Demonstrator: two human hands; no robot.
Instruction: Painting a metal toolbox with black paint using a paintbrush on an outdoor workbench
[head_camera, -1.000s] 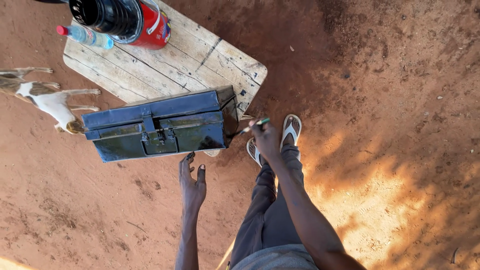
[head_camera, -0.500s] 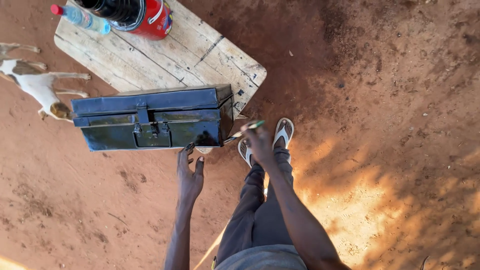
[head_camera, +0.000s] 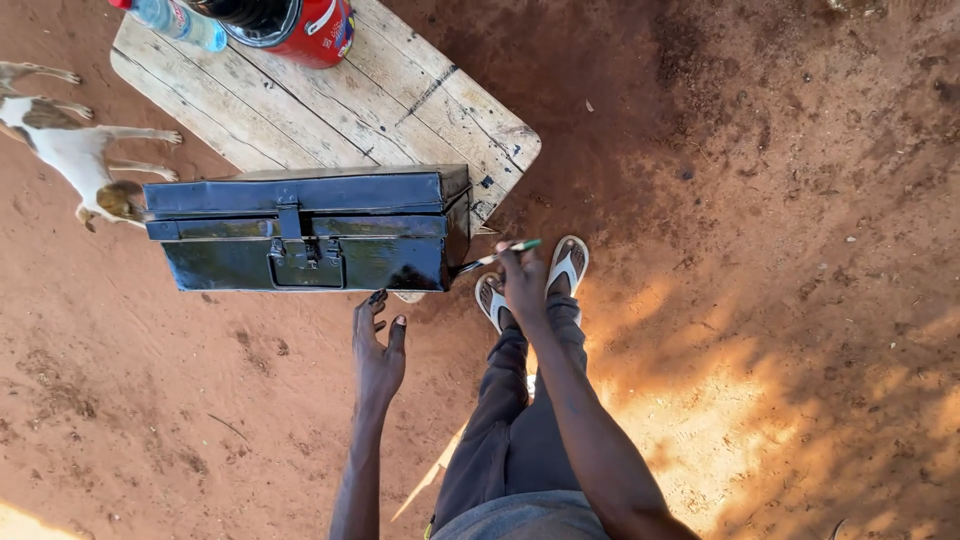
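Glossy black metal trunk with front clasp (head_camera: 305, 230) sits on edge of weathered plank surface (head_camera: 400, 110), over red dirt ground (head_camera: 750, 200). Right hand (head_camera: 522, 283) pinches thin green-handled paintbrush (head_camera: 497, 257), tip at trunk's right end, apparently for painting. Left hand (head_camera: 377, 345) open, fingers spread, just below trunk. Red can (head_camera: 310, 28), plastic bottle (head_camera: 180, 20) at surface's far end; dog (head_camera: 75, 150) lies alongside.

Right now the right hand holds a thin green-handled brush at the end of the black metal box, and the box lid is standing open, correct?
Not quite. The head view shows the lid of the black metal box shut, its front clasp down. The rest holds: the right hand grips the thin green-handled brush with its tip at the box's end. The left hand is empty, just below the box.
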